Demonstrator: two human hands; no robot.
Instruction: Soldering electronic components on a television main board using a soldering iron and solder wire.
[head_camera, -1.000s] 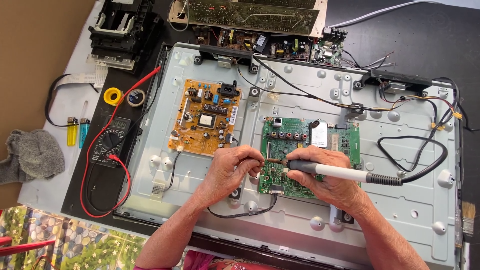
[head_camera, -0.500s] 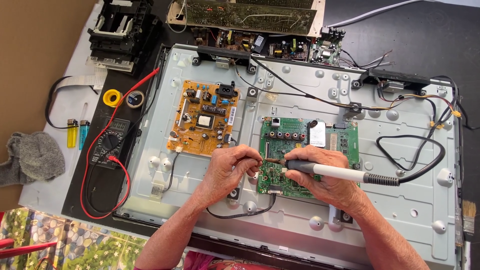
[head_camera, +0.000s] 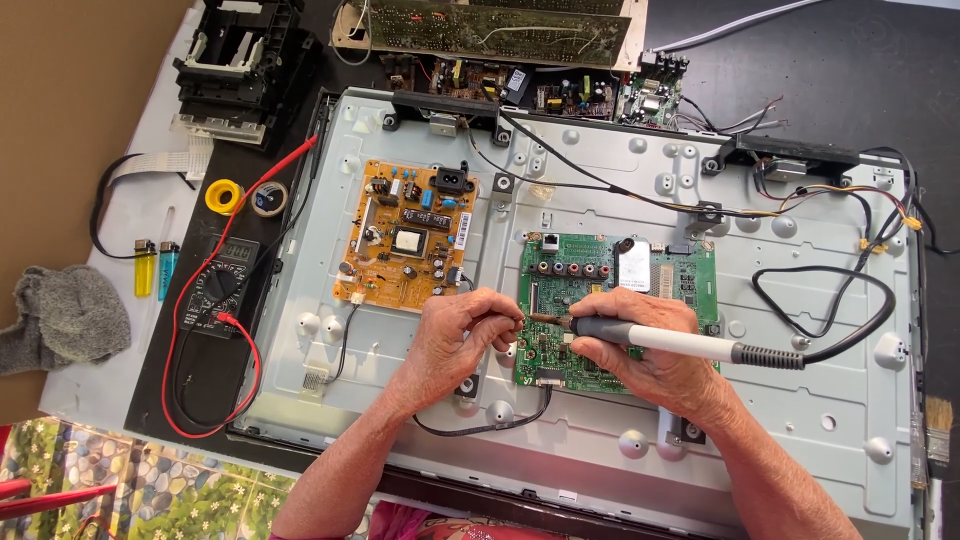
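Note:
My right hand (head_camera: 650, 350) grips a soldering iron (head_camera: 690, 343) with a white handle and black cord; its tip points left onto the green circuit board (head_camera: 680, 275). My left hand (head_camera: 455, 340) is closed with pinched fingers at the board's left edge, right by the iron's tip; what it pinches is too small to tell. The green board sits on the open metal back panel of a flat television (head_camera: 800, 400). An orange power board (head_camera: 405, 235) lies to the left of my hands.
A black multimeter (head_camera: 215, 285) with red leads lies left of the panel, beside a yellow solder spool (head_camera: 224, 196), a tape roll, two lighters (head_camera: 155, 268) and a grey cloth (head_camera: 65, 315). More circuit boards (head_camera: 490, 25) and a black frame (head_camera: 240, 60) lie at the top.

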